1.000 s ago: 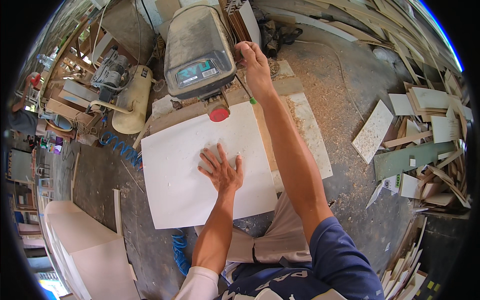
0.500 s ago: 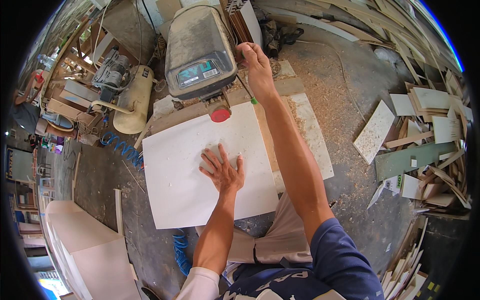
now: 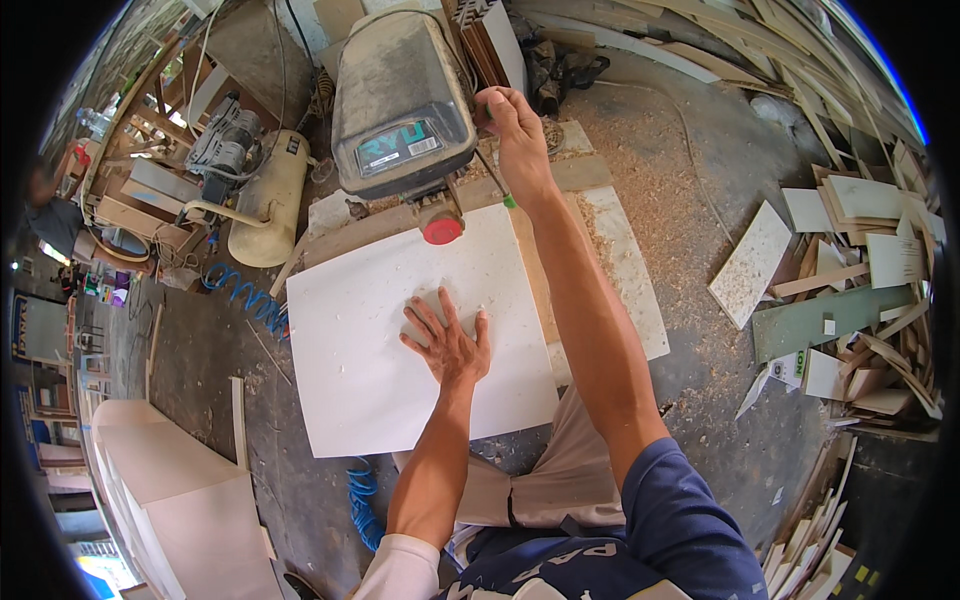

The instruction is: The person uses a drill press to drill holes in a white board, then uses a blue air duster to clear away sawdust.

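White and smooth, flecked with crumbs, the board (image 3: pixel 350 370) lies flat under the left hand (image 3: pixel 450 345), whose fingers spread well apart, palm down on it. The right hand (image 3: pixel 515 130) curls its fingers in beside the dusty, rounded machine (image 3: pixel 400 95); what they close on is hidden, so I cannot tell their grip. A round red part (image 3: pixel 442 232) shows over the board's far edge. Further out, pale shavings (image 3: pixel 625 165) litter the grey floor (image 3: pixel 695 400).

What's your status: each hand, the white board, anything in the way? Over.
Left hand spread flat on white board. Right hand curled at machine's right side, grip hidden. Ahead: red round part at board's far edge.
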`<action>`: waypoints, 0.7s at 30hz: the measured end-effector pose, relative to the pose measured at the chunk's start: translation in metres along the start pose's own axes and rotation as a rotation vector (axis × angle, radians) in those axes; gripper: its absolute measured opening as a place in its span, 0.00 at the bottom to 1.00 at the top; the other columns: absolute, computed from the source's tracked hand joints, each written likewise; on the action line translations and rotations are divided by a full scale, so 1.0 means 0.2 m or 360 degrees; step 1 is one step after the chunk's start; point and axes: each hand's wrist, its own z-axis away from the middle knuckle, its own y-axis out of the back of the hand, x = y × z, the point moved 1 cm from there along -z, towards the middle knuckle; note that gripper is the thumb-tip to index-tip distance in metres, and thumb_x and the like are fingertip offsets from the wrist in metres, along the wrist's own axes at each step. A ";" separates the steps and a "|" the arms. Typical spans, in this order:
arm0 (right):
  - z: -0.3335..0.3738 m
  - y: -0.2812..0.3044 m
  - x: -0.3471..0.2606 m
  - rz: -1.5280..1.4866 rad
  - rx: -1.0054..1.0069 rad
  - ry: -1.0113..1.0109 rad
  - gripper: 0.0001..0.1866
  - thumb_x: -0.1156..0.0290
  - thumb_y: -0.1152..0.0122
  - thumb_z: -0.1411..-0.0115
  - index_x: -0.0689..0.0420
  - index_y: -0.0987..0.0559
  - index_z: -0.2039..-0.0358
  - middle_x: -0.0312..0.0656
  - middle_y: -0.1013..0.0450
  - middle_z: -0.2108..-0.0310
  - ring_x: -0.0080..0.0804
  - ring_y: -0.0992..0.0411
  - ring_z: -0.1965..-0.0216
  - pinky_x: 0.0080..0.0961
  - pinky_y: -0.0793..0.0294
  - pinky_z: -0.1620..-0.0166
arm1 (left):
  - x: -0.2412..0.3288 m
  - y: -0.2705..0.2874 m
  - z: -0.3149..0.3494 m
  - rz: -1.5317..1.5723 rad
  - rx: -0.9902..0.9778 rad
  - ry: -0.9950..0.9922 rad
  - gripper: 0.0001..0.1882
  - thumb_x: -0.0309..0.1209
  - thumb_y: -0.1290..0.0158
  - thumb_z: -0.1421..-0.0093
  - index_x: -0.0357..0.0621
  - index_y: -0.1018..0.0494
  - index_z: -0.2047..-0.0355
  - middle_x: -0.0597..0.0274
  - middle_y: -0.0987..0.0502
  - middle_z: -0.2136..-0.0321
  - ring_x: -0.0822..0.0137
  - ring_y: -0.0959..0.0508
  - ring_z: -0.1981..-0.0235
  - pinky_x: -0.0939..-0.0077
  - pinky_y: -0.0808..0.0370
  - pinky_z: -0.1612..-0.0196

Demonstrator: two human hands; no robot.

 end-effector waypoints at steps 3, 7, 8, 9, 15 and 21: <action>0.01 0.00 0.00 0.0010 0.0009 -0.0005 0.18 0.56 0.50 0.21 0.58 0.21 0.51 0.33 0.26 0.55 0.23 0.29 0.54 0.28 0.30 0.40 | 0.00 0.00 0.00 0.0005 -0.0010 0.0002 0.45 0.63 0.63 0.27 0.56 0.64 0.20 0.38 0.66 0.21 0.38 0.69 0.21 0.27 0.68 0.26; 0.02 -0.01 -0.01 0.0027 0.0013 -0.0020 0.18 0.56 0.51 0.21 0.59 0.21 0.51 0.33 0.26 0.55 0.24 0.29 0.53 0.29 0.30 0.40 | -0.01 0.00 0.00 0.0019 -0.0032 0.0003 0.45 0.63 0.64 0.27 0.56 0.64 0.20 0.37 0.67 0.21 0.38 0.69 0.21 0.26 0.69 0.26; 0.02 0.00 -0.01 0.0035 0.0013 -0.0018 0.18 0.56 0.51 0.21 0.59 0.21 0.51 0.33 0.26 0.55 0.24 0.29 0.53 0.29 0.30 0.40 | -0.01 0.00 0.00 0.0017 -0.0028 0.0000 0.45 0.63 0.64 0.27 0.56 0.64 0.20 0.37 0.67 0.21 0.38 0.69 0.21 0.26 0.69 0.26; 0.02 0.00 -0.01 0.0033 0.0014 -0.0012 0.18 0.56 0.51 0.21 0.59 0.21 0.51 0.33 0.26 0.54 0.24 0.29 0.53 0.29 0.30 0.40 | -0.01 0.00 0.00 0.0015 -0.0024 -0.0003 0.45 0.63 0.64 0.27 0.56 0.64 0.20 0.37 0.67 0.21 0.38 0.69 0.21 0.26 0.69 0.26; 0.02 0.00 0.01 0.0022 0.0023 0.0009 0.18 0.56 0.51 0.21 0.58 0.20 0.52 0.33 0.25 0.54 0.24 0.29 0.53 0.30 0.30 0.40 | 0.00 0.00 0.00 0.0016 -0.0023 -0.0005 0.45 0.63 0.64 0.27 0.56 0.64 0.20 0.37 0.67 0.21 0.38 0.70 0.21 0.26 0.69 0.26; 0.03 -0.01 0.00 -0.0051 0.0041 0.0085 0.15 0.60 0.50 0.21 0.58 0.21 0.53 0.30 0.27 0.64 0.18 0.34 0.62 0.18 0.35 0.56 | 0.00 0.00 0.00 0.0010 -0.0021 -0.0001 0.45 0.62 0.64 0.27 0.56 0.64 0.20 0.37 0.67 0.21 0.38 0.70 0.21 0.26 0.69 0.26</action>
